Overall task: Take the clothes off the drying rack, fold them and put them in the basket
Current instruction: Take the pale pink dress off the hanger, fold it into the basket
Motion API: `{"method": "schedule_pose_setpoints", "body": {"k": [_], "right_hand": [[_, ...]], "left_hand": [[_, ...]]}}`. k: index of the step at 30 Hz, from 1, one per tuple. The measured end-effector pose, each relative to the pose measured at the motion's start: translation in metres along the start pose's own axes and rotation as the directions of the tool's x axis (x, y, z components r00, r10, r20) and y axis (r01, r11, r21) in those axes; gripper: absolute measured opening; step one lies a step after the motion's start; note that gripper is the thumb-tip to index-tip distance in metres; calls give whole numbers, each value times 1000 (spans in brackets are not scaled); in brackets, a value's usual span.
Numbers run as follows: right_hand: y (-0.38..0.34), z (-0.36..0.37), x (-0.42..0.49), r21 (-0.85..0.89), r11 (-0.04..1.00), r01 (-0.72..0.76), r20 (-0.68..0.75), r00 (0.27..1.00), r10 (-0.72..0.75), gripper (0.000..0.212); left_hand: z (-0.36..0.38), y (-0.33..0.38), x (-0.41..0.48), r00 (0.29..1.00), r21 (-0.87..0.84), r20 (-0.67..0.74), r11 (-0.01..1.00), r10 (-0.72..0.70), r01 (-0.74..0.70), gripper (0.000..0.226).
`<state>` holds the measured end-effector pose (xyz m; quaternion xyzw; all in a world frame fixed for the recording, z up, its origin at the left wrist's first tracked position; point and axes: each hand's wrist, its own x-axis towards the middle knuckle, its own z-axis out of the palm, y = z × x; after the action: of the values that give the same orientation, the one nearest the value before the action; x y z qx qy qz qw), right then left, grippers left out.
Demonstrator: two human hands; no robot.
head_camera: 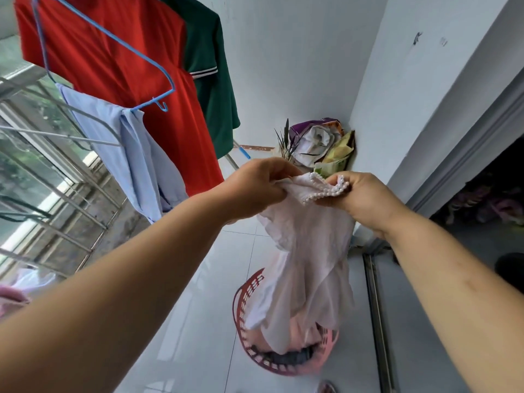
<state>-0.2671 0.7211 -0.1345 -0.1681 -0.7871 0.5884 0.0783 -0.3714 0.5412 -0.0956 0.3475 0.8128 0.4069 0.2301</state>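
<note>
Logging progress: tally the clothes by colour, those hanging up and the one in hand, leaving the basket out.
Red garment: 1
Green garment: 1
Light blue garment: 1
White garment, pinched by left hand and right hand: 1
Total: 4
Pink cloth at the left edge is too cropped to count.

No legible text, brand, number or sign anywhere in view.

Crumpled bags (326, 146) in the far floor corner: purple and yellow-green packaging with print on it, too blurred and creased to read.

White garment (306, 251): bead trim at the top edge, no tag or logo that can be read.

Small dark marks (417, 38) on the right-hand wall: too small to tell whether lettering.
</note>
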Motion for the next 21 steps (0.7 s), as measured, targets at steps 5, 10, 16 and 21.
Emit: {"method": "schedule_pose_setpoints", "body": {"k": [5,10,16,21], "right_hand": [[23,4,2,7,999,-46,-10,999,46,19],[40,28,2,22,994,-104,22,994,103,23],[62,62,3,2,988,-152,85,985,151,24],[75,89,2,11,981,-193,128,973,190,25]], "left_hand": [[10,-12,3,999,29,18,999,-33,32,43],[12,-39,-4,995,53,35,994,-96,95,43],[12,-73,-20,985,47,36,985,-167,165,42],[8,-94,-33,973,41,55,974,-225,223,42]]}}
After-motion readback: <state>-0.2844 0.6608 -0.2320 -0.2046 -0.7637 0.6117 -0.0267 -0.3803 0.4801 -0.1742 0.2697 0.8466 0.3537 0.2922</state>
